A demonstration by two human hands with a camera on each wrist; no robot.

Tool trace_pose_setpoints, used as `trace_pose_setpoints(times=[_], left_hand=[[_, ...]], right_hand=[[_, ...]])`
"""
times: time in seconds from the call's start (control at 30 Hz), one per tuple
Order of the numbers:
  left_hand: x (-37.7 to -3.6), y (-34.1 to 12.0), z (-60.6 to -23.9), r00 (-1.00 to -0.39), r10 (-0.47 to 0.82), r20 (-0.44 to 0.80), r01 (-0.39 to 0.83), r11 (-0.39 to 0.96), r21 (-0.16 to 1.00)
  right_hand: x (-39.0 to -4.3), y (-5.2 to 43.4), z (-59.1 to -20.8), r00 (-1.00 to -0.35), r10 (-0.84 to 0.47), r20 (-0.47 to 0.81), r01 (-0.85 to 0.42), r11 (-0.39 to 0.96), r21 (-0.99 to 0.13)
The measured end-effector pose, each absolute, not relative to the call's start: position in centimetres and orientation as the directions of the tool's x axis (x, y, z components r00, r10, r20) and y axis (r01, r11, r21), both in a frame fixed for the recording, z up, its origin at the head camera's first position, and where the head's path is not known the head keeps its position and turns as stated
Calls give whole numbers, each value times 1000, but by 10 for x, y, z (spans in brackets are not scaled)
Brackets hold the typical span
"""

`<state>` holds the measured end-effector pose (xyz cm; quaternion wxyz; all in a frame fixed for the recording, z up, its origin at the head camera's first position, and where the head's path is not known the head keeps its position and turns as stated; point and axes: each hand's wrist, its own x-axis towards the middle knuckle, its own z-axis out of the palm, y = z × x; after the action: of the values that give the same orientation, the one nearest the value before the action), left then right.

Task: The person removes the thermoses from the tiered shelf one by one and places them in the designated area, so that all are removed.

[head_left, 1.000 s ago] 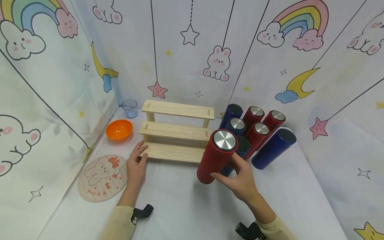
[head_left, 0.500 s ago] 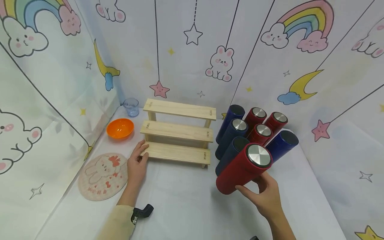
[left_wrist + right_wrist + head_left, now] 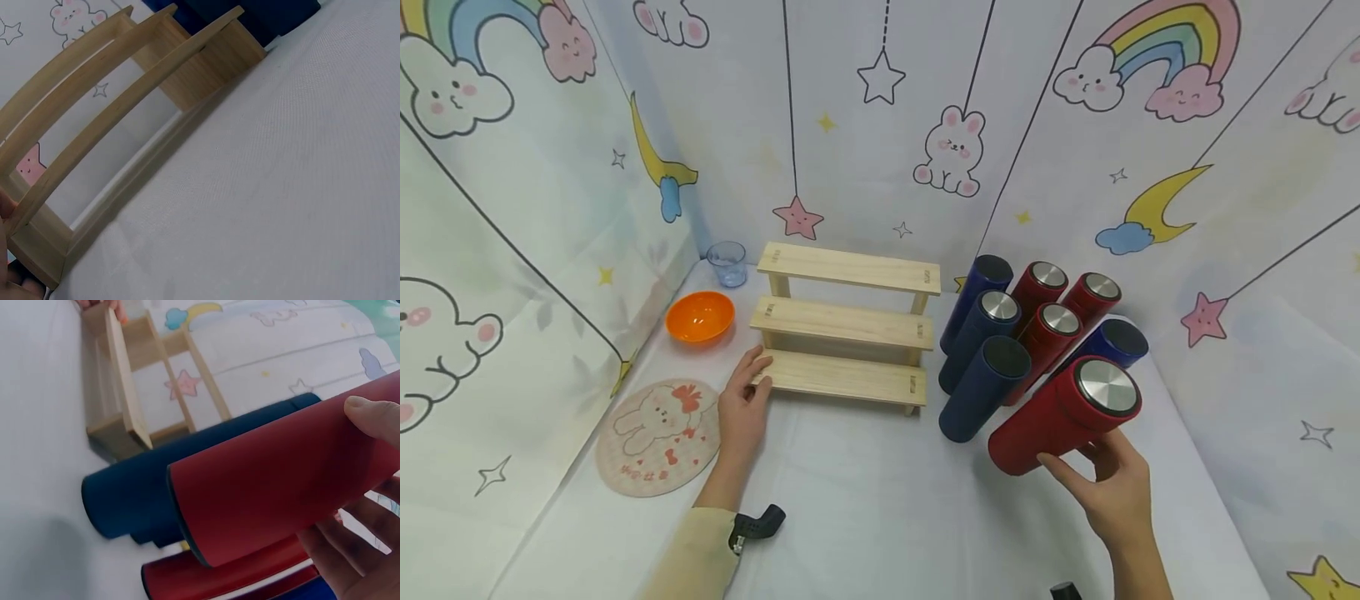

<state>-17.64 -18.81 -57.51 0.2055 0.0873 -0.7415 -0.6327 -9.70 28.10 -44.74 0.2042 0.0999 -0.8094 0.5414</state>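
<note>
My right hand (image 3: 1108, 483) grips a red thermos (image 3: 1048, 421) with a silver lid, thumb on one side and fingers on the other. Tilted to the right, the thermos is held in front of a cluster of standing thermoses; its round base shows in the right wrist view, with a shadow on the cloth. Nearest it stand a dark blue thermos (image 3: 973, 400) and a red thermos (image 3: 1045, 337). My left hand (image 3: 745, 408) holds the left end of a three-tier wooden shelf (image 3: 842, 377), thumb at the front edge. In the left wrist view only bits of its fingers (image 3: 6, 206) show.
Behind the held thermos are more blue and red ones, including a bright blue thermos (image 3: 1120, 340) partly hidden. Left of the shelf lie an orange bowl (image 3: 700, 318), a clear blue glass (image 3: 727, 265) and a round rabbit mat (image 3: 658, 437). Patterned cloth walls (image 3: 850, 167) enclose the table.
My right hand has carried the red thermos rightward, from the shelf's right end past the front dark blue thermos, tilting it more. My left hand has stayed at the shelf.
</note>
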Motion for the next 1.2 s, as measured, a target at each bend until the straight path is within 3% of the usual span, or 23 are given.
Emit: trace_pose_setpoints(times=[0.53,0.8,1.2], left_hand=[[-177,-186,-576,-899,-394,190,118,200,973],[-177,-187,-576,-898,-396,190,117,201,973],[-177,-187,-576,-898,-391,202,134,195,972]], right_hand=[[-117,290,-472,-905,190,382,-276,422,-864],[-129,299,-496,-912,249,325,-233,336,-913],[-134,299,-515,-922,257,290,-202,320,-926]])
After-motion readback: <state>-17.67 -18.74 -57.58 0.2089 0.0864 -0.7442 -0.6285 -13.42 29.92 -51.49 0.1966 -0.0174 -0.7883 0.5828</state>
